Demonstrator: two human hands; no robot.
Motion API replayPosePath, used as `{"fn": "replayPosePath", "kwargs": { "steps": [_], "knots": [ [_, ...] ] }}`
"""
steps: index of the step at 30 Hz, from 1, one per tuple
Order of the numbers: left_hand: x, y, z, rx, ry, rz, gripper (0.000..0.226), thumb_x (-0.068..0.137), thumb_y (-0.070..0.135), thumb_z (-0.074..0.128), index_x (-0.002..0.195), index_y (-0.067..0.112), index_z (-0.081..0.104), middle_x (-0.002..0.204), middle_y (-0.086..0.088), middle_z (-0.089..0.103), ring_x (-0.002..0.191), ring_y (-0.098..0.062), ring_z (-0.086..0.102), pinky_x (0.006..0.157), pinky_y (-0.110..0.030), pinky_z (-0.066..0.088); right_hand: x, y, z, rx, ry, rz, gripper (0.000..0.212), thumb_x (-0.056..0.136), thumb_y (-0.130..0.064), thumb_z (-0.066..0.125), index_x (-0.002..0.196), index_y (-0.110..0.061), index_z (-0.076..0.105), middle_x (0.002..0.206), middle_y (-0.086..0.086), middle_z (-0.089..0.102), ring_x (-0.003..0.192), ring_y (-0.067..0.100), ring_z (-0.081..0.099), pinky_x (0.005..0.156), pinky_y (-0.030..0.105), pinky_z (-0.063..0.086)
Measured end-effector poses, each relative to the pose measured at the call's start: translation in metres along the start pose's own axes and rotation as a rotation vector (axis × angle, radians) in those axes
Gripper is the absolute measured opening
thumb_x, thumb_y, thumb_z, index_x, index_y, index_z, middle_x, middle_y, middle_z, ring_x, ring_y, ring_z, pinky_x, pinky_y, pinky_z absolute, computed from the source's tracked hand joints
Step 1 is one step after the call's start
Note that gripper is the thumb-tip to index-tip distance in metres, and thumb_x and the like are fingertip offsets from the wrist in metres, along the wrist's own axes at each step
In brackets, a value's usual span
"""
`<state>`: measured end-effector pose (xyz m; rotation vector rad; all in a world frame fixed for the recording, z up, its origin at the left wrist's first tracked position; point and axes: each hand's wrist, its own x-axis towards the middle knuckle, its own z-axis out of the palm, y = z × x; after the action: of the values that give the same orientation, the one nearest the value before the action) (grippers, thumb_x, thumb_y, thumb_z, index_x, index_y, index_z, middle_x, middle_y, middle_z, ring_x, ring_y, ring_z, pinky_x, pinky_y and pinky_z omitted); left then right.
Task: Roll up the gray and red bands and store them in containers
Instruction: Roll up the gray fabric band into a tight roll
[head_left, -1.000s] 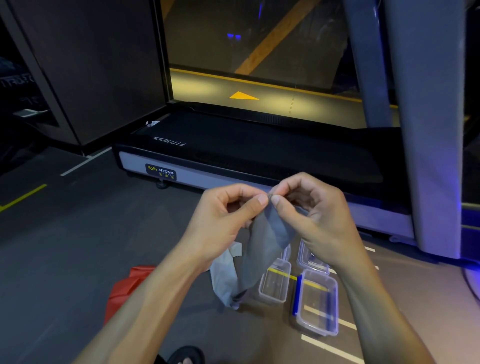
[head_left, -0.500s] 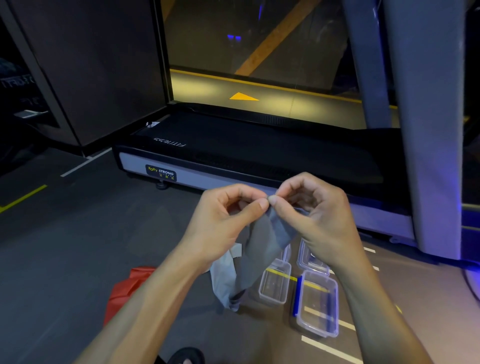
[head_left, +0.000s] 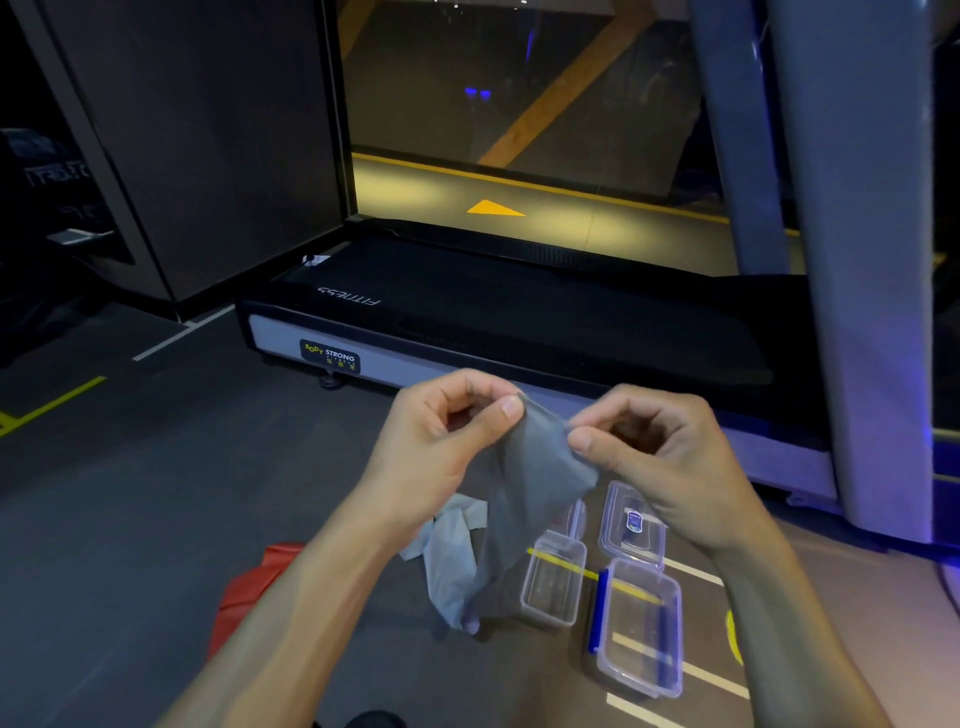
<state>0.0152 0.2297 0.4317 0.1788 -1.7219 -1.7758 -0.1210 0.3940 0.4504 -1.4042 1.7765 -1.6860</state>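
The gray band (head_left: 524, 499) hangs from both hands, its lower end trailing to the floor. My left hand (head_left: 441, 447) pinches its top edge on the left, and my right hand (head_left: 654, 457) pinches the same edge on the right, with the edge stretched between them. The red band (head_left: 249, 587) lies crumpled on the floor under my left forearm, partly hidden. On the floor below my right hand sit a small clear container (head_left: 553, 584), a larger clear container (head_left: 641, 626) with blue clips, and a clear lid (head_left: 631, 525) behind them.
A treadmill (head_left: 519, 317) lies across the floor just beyond my hands, with its grey upright post (head_left: 862, 260) at the right. A dark wall panel (head_left: 208, 145) stands at the left. Yellow and white lines mark the grey floor.
My hands have moved apart, spreading the top edge of the gray band between them. Before, the fingertips were pinched together at one spot.
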Motion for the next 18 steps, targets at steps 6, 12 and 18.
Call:
{"fn": "replayPosePath", "kwargs": {
  "steps": [6, 12, 18],
  "knots": [
    [-0.007, 0.007, -0.003, 0.008, -0.277, -0.032, 0.004, 0.089, 0.013, 0.072, 0.091, 0.010, 0.075, 0.088, -0.004, 0.074, 0.085, -0.013, 0.068, 0.081, -0.025, 0.053, 0.001, 0.001, 0.007, 0.271, -0.066, -0.006, 0.023, 0.095, -0.035, 0.065, 0.103, -0.016, 0.076, 0.076, 0.009, 0.070, 0.076, 0.020, 0.065, 0.079, 0.030, 0.051],
    [-0.006, 0.000, -0.005, -0.039, -0.323, -0.094, 0.019, 0.087, 0.022, 0.075, 0.095, 0.004, 0.073, 0.093, -0.009, 0.072, 0.091, -0.018, 0.065, 0.085, -0.031, 0.051, 0.002, -0.001, 0.016, 0.243, -0.127, -0.026, 0.019, 0.091, -0.019, 0.067, 0.105, -0.023, 0.079, 0.100, 0.001, 0.078, 0.094, 0.016, 0.071, 0.083, 0.025, 0.053],
    [-0.006, 0.002, -0.004, -0.075, -0.386, -0.144, 0.005, 0.089, 0.012, 0.070, 0.092, 0.012, 0.073, 0.082, 0.006, 0.072, 0.080, -0.005, 0.065, 0.075, -0.017, 0.049, 0.000, 0.001, 0.011, 0.228, -0.212, 0.018, 0.017, 0.089, -0.006, 0.066, 0.104, -0.005, 0.073, 0.097, -0.006, 0.076, 0.093, 0.008, 0.071, 0.082, 0.019, 0.052]
  ]
}}
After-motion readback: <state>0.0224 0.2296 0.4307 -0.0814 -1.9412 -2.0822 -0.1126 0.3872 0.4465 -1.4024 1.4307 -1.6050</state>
